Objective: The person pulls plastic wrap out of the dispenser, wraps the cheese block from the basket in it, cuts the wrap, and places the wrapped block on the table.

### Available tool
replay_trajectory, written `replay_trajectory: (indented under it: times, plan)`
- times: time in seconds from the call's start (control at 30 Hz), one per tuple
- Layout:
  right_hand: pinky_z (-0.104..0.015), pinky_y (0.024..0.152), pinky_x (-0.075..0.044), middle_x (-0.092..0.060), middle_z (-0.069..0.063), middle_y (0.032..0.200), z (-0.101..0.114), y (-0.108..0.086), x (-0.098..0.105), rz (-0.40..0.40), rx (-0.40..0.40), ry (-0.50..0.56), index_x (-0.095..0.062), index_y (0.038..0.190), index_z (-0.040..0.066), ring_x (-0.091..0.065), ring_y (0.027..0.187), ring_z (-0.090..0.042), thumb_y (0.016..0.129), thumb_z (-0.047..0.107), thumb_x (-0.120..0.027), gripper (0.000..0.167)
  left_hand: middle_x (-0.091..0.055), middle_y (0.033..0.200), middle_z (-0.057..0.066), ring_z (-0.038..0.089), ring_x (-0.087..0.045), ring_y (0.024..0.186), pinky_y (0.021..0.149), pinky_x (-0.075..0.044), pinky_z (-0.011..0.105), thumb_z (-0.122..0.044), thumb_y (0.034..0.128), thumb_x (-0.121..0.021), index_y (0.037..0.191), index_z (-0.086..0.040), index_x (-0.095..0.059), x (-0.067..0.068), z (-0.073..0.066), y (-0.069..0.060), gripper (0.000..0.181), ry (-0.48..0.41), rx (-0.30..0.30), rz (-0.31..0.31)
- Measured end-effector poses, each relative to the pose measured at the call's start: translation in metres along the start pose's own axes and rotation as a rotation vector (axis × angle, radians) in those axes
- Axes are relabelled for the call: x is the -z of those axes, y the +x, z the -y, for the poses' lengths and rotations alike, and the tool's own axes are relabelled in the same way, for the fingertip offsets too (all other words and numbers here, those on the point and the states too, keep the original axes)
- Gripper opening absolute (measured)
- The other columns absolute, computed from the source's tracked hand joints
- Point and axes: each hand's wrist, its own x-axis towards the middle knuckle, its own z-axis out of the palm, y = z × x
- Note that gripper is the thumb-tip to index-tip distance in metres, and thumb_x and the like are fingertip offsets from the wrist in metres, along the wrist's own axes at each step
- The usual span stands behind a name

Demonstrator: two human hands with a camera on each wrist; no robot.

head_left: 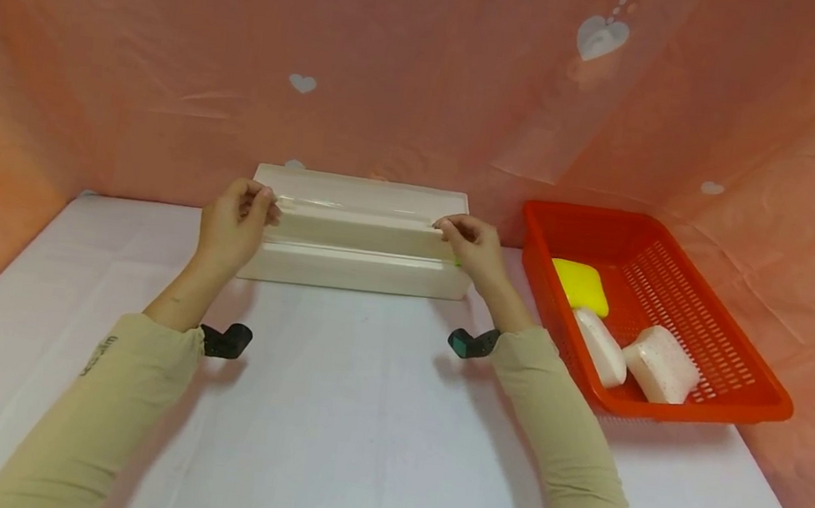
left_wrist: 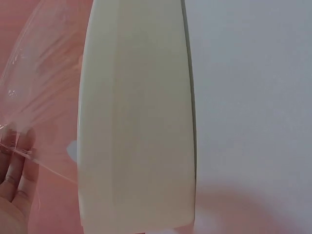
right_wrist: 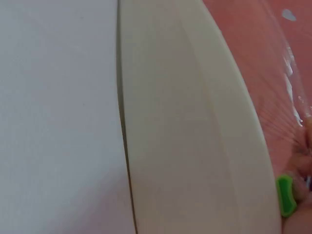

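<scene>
So, the fingers of the left hand (head_left: 233, 222) and right hand (head_left: 479, 250) are each pinching a bit of the clear film (left_wrist: 46, 83), which is spread between them along the top of the white box (head_left: 353, 271). Looks like getting it gripped is done, but I can't see a cut, and with a little green piece (right_wrist: 286, 197) by the box's right end, I'd guess pulling and cutting are left. Roomwise, there's loads of bare surface (head_left: 351, 415) before the box, with pink cloth (head_left: 414, 62) behind it and a red basket (head_left: 706, 416) to its right.
</scene>
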Motion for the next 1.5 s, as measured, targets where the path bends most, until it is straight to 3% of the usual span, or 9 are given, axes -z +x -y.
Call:
replay_trajectory:
  times: [0.23, 0.43, 0.53, 0.67, 0.77, 0.93, 1.1, 1.3, 1.5]
  plan:
    - [-0.016, 0.065, -0.041, -0.064, -0.026, 0.090, 0.005, 0.005, -0.001, 0.024, 0.157, -0.058, -0.071, 0.099, -0.004, -0.054, 0.074, -0.009, 0.092, 0.013, -0.064, 0.020, -0.054, 0.071, -0.022, -0.014, -0.055, 0.063, 0.064, -0.047, 0.007, -0.019, 0.1012, -0.048, 0.105, 0.009, -0.055, 0.006, -0.002, 0.000, 0.029, -0.072, 0.045, 0.002]
    - [-0.015, 0.051, -0.041, -0.071, -0.009, 0.085, 0.011, 0.005, 0.008, 0.053, 0.073, -0.084, -0.074, 0.099, -0.001, -0.047, 0.055, -0.003, 0.088, 0.015, -0.070, 0.020, -0.053, 0.069, -0.026, -0.012, -0.056, 0.063, 0.065, -0.048, 0.008, -0.017, 0.1005, -0.049, 0.104, 0.010, -0.055, 0.008, -0.003, -0.001, 0.028, -0.114, 0.016, 0.000]
    - [-0.017, 0.045, -0.039, -0.069, -0.002, 0.079, 0.016, 0.002, 0.012, 0.074, 0.040, -0.180, -0.075, 0.095, -0.001, -0.044, 0.049, -0.006, 0.085, 0.017, -0.073, 0.020, -0.053, 0.069, -0.026, -0.012, -0.056, 0.064, 0.065, -0.047, 0.008, -0.017, 0.1004, -0.049, 0.103, 0.009, -0.056, 0.008, -0.004, -0.003, 0.026, -0.103, -0.002, 0.003]
    - [-0.020, 0.053, -0.041, -0.065, -0.003, 0.073, 0.024, -0.001, 0.016, 0.034, 0.039, -0.368, -0.075, 0.085, 0.002, -0.050, 0.061, -0.011, 0.081, 0.028, -0.078, 0.026, -0.054, 0.070, -0.026, -0.012, -0.056, 0.065, 0.065, -0.047, 0.008, -0.017, 0.1002, -0.050, 0.102, 0.008, -0.057, 0.009, -0.009, -0.006, 0.027, -0.082, -0.033, 0.012]
    - [-0.024, 0.058, -0.041, -0.063, -0.004, 0.071, 0.033, -0.003, 0.020, 0.028, 0.049, -0.429, -0.074, 0.082, 0.004, -0.051, 0.068, -0.017, 0.083, 0.037, -0.074, 0.033, -0.055, 0.071, -0.025, -0.011, -0.057, 0.066, 0.066, -0.047, 0.008, -0.018, 0.1004, -0.050, 0.102, 0.009, -0.057, 0.011, -0.013, -0.007, 0.028, -0.086, -0.050, 0.009]
    - [-0.027, 0.059, -0.035, -0.053, -0.004, 0.068, 0.045, -0.005, 0.028, 0.184, 0.057, -0.371, -0.074, 0.091, 0.003, -0.045, 0.067, -0.019, 0.087, 0.039, -0.068, 0.037, -0.056, 0.071, -0.027, -0.010, -0.058, 0.067, 0.068, -0.048, 0.010, -0.020, 0.1003, -0.050, 0.101, 0.005, -0.056, 0.017, -0.018, -0.005, 0.026, -0.118, -0.035, -0.001]
    - [-0.027, 0.059, -0.029, -0.056, -0.006, 0.076, 0.053, -0.010, 0.036, 0.298, 0.145, -0.423, -0.074, 0.100, 0.005, -0.039, 0.066, -0.019, 0.086, 0.015, -0.069, 0.019, -0.058, 0.070, -0.027, -0.009, -0.060, 0.065, 0.067, -0.049, 0.012, -0.014, 0.0992, -0.052, 0.096, -0.001, -0.058, 0.021, -0.016, -0.003, 0.015, -0.163, -0.036, -0.029]
    - [-0.027, 0.062, -0.036, -0.063, -0.013, 0.083, 0.062, -0.013, 0.032, 0.081, 0.244, -0.485, -0.076, 0.097, 0.002, -0.048, 0.071, -0.022, 0.087, 0.008, -0.068, 0.014, -0.059, 0.068, -0.026, -0.007, -0.060, 0.064, 0.067, -0.048, 0.013, -0.015, 0.0992, -0.052, 0.091, -0.012, -0.058, 0.026, -0.020, -0.002, 0.011, -0.200, -0.020, -0.076]
    - [-0.024, 0.058, -0.040, -0.071, -0.014, 0.085, 0.067, -0.017, 0.029, -0.122, 0.218, -0.421, -0.077, 0.094, 0.004, -0.056, 0.070, -0.024, 0.086, 0.018, -0.072, 0.017, -0.060, 0.067, -0.027, -0.003, -0.055, 0.063, 0.062, -0.045, 0.013, -0.014, 0.0990, -0.052, 0.089, -0.012, -0.060, 0.031, -0.029, -0.002, 0.013, -0.223, -0.028, -0.105]
